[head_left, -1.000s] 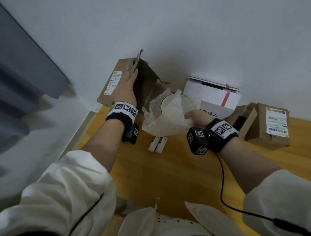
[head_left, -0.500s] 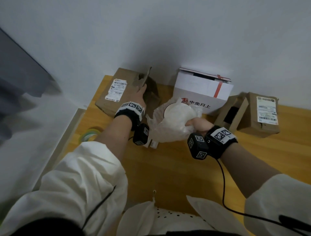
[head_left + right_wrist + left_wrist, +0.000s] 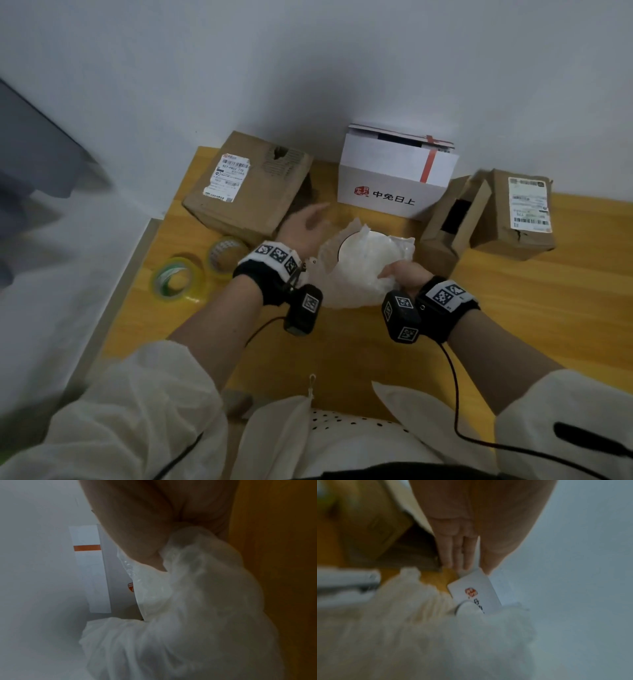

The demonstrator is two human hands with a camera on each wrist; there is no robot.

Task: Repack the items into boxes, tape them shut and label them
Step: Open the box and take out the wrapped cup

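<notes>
A round white dish wrapped in white foam sheet (image 3: pixel 363 260) is held above the wooden table (image 3: pixel 513 308). My right hand (image 3: pixel 400 274) grips its near right edge, the wrap bunched under the fingers (image 3: pixel 154 555). My left hand (image 3: pixel 305 222) hovers open, fingers straight (image 3: pixel 458 550), between the wrapped dish and a brown cardboard box (image 3: pixel 246 185) with a shipping label at the back left. The box's open side faces right. The wrap (image 3: pixel 419 628) fills the lower left wrist view.
A white box with red print (image 3: pixel 394 178) stands against the wall behind the dish. Two brown boxes (image 3: pixel 520 212) sit at the right, one open. Two tape rolls (image 3: pixel 178 277) lie at the table's left edge.
My left hand has let go of the brown box's flap and moved back toward the wrapped dish. The box now rests on the table. The right hand still holds the dish.
</notes>
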